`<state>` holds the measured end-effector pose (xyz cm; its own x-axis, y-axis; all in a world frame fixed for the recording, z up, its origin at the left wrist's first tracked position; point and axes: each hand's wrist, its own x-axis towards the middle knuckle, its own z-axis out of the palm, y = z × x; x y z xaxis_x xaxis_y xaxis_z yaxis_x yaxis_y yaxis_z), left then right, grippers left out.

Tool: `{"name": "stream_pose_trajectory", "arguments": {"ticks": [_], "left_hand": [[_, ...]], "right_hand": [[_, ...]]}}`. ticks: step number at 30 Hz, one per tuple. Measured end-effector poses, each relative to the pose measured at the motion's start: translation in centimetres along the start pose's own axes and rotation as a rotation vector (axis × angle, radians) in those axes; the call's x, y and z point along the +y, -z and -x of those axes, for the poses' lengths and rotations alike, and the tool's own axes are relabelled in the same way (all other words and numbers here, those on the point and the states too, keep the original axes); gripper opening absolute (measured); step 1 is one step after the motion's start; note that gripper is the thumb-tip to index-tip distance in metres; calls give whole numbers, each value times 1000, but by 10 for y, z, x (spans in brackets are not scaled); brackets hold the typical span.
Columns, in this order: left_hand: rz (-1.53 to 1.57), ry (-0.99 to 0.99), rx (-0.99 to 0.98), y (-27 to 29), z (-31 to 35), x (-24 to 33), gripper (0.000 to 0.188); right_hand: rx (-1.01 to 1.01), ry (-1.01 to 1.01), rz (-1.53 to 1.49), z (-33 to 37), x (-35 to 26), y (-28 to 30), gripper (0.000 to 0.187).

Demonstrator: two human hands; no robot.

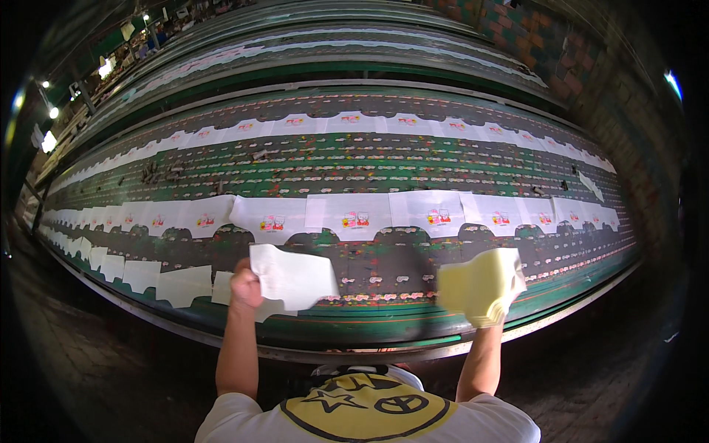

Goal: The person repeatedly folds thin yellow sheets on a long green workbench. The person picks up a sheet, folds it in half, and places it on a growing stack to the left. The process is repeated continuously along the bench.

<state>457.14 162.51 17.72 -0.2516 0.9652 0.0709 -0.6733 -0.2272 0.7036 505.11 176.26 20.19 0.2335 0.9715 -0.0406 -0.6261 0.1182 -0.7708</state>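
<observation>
My left hand (247,286) is closed on the side edge of a single white fabric piece (292,273), which hangs over the near side of the long table. Part of the piece overlaps another white piece at the table's near edge. On the right, a stack of pale yellow, curved-edge fabric pieces (480,286) is held up by my right hand (489,331), whose fingers are mostly hidden behind it. Beyond both hands runs a row of white pieces (377,215) laid edge to edge, bearing small red and pink cartoon prints.
The long table (362,310) has a dark green surface with lines of small printed marks. Blank white pieces (185,286) lie along its near left edge. A second printed row (354,122) stretches along the far side. More long tables (347,44) stand behind; a brick wall (543,48) rises at right.
</observation>
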Motion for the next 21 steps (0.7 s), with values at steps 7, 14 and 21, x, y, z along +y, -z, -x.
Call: {"name": "stream_pose_trajectory", "arguments": {"ticks": [7,14,21], "left_hand": [[-424,170,-202,-57,-3,-22,23],[-1556,357,-588,-66,-2,-195,22],[-1511,293,-312,-100,29,-235,17]], "right_hand": [[-18,-399,139,-25,14,70,37],[-879,159,1308,25,153,62,20],[-770,-204,964,11,137,102,22]]}}
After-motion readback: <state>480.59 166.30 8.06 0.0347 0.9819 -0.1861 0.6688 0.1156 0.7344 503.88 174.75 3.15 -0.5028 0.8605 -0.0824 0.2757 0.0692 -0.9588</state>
